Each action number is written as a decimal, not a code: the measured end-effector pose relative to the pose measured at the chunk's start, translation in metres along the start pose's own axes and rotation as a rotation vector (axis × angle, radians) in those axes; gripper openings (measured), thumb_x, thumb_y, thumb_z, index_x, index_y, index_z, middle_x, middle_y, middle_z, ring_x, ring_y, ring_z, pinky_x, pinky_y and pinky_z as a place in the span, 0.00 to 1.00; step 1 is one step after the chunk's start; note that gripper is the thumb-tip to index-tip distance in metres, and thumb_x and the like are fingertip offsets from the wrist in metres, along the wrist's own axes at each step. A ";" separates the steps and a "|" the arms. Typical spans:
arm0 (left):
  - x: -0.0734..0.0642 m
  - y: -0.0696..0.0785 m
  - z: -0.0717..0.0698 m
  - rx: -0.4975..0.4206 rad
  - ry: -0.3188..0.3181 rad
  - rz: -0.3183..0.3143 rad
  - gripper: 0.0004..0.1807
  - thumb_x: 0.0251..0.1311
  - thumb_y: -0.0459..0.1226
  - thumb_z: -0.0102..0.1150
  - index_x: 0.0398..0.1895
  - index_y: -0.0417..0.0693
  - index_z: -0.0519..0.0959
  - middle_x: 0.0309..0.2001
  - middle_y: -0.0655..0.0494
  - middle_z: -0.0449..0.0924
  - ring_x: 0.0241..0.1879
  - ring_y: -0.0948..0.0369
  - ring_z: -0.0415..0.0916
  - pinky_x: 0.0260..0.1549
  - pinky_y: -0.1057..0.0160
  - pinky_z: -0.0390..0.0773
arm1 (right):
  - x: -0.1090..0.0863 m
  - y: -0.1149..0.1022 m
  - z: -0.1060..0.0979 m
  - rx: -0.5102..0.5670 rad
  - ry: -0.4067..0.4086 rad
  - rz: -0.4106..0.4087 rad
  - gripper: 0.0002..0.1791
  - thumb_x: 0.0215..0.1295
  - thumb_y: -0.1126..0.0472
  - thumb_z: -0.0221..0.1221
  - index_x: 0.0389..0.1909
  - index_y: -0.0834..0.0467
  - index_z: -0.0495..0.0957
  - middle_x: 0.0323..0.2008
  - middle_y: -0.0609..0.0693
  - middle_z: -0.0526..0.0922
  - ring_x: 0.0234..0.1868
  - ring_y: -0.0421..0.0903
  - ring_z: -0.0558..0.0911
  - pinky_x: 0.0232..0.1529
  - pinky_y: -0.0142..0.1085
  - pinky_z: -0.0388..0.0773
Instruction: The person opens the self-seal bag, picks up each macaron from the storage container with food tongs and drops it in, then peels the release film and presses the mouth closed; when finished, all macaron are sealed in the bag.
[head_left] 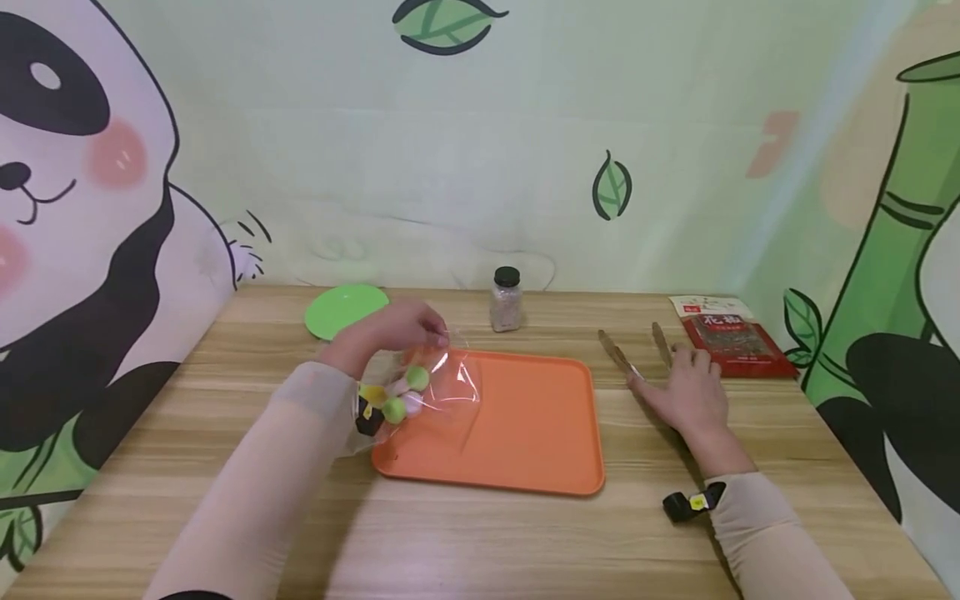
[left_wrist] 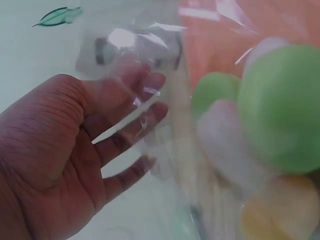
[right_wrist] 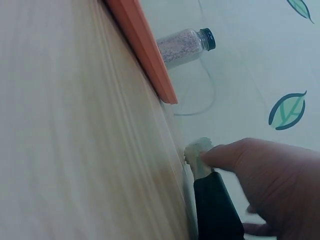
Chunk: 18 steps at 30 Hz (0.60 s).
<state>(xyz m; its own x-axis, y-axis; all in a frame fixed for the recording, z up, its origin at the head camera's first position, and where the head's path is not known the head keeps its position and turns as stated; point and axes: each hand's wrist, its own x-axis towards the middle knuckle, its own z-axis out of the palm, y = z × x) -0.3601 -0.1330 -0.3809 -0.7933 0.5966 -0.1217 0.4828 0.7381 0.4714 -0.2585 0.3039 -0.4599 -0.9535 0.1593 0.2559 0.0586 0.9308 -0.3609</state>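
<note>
My left hand point(head_left: 393, 325) pinches the upper edge of a clear plastic bag point(head_left: 457, 387) with the thumb and fingertips. Inside the bag are several rounded green, white and yellow pieces point(left_wrist: 280, 110), hanging over the left part of an orange tray point(head_left: 536, 421). Right of the tray, my right hand point(head_left: 692, 392) grips a pair of tongs point(head_left: 617, 352), thumb on one arm and fingers by the other. The tongs' tips stand apart and point toward the back wall. A black grip point(right_wrist: 215, 205) and a pale scalloped tip show in the right wrist view.
A green plate point(head_left: 341, 310) lies at the back left, partly behind the left hand. A black-capped jar point(head_left: 507, 304) of pinkish grains stands behind the tray. At the back right lies a red packet point(head_left: 738, 346). The printed wall point(head_left: 525, 167) borders the table's far edge.
</note>
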 end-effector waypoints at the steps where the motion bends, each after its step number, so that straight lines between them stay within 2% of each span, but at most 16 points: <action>1: -0.002 0.000 -0.002 -0.019 0.008 -0.009 0.07 0.67 0.40 0.63 0.42 0.49 0.86 0.41 0.58 0.85 0.43 0.58 0.78 0.49 0.53 0.77 | 0.001 -0.001 0.001 0.013 0.047 -0.038 0.49 0.60 0.35 0.64 0.64 0.72 0.63 0.57 0.74 0.64 0.53 0.73 0.67 0.43 0.65 0.72; 5: -0.014 0.001 -0.017 -0.109 0.048 -0.024 0.08 0.67 0.40 0.62 0.43 0.50 0.87 0.38 0.59 0.86 0.43 0.57 0.81 0.49 0.52 0.77 | 0.002 -0.012 0.003 0.169 0.242 -0.281 0.33 0.61 0.49 0.67 0.55 0.71 0.71 0.50 0.69 0.71 0.50 0.68 0.70 0.46 0.61 0.70; 7: -0.024 0.005 -0.028 -0.168 0.079 -0.014 0.08 0.66 0.39 0.62 0.43 0.48 0.87 0.35 0.57 0.87 0.41 0.55 0.83 0.46 0.53 0.78 | 0.001 -0.023 0.003 0.260 0.275 -0.414 0.25 0.60 0.56 0.68 0.51 0.69 0.74 0.47 0.66 0.75 0.48 0.64 0.72 0.46 0.58 0.71; 9: -0.037 0.009 -0.041 -0.233 0.116 0.004 0.08 0.67 0.38 0.62 0.42 0.45 0.87 0.34 0.55 0.87 0.40 0.52 0.83 0.44 0.54 0.79 | -0.001 -0.037 0.001 0.339 0.247 -0.507 0.21 0.60 0.60 0.68 0.49 0.67 0.75 0.45 0.63 0.77 0.46 0.61 0.75 0.46 0.54 0.72; 11: -0.051 0.017 -0.055 -0.289 0.167 0.009 0.08 0.67 0.37 0.62 0.42 0.42 0.86 0.34 0.53 0.87 0.39 0.51 0.84 0.44 0.55 0.80 | -0.004 -0.053 -0.002 0.388 0.185 -0.561 0.20 0.61 0.61 0.68 0.49 0.65 0.75 0.45 0.60 0.78 0.46 0.58 0.76 0.45 0.52 0.74; 15: -0.077 0.034 -0.084 -0.322 0.280 0.006 0.08 0.68 0.37 0.62 0.41 0.42 0.86 0.35 0.51 0.87 0.39 0.52 0.85 0.46 0.54 0.82 | -0.007 -0.085 -0.012 0.480 0.040 -0.599 0.21 0.65 0.60 0.67 0.54 0.64 0.74 0.49 0.55 0.79 0.50 0.55 0.78 0.46 0.51 0.77; 18: -0.093 0.049 -0.103 -0.320 0.370 0.013 0.07 0.68 0.37 0.62 0.41 0.43 0.86 0.35 0.51 0.87 0.38 0.54 0.85 0.46 0.56 0.82 | -0.005 -0.112 -0.025 0.574 -0.052 -0.595 0.23 0.67 0.58 0.66 0.57 0.63 0.73 0.52 0.53 0.79 0.54 0.53 0.78 0.50 0.51 0.77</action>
<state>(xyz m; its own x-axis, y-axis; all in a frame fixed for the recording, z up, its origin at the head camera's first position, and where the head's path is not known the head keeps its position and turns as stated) -0.3013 -0.1850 -0.2563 -0.8947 0.4101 0.1770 0.4010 0.5628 0.7228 -0.2527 0.2067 -0.3984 -0.7908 -0.3353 0.5121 -0.6067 0.5401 -0.5833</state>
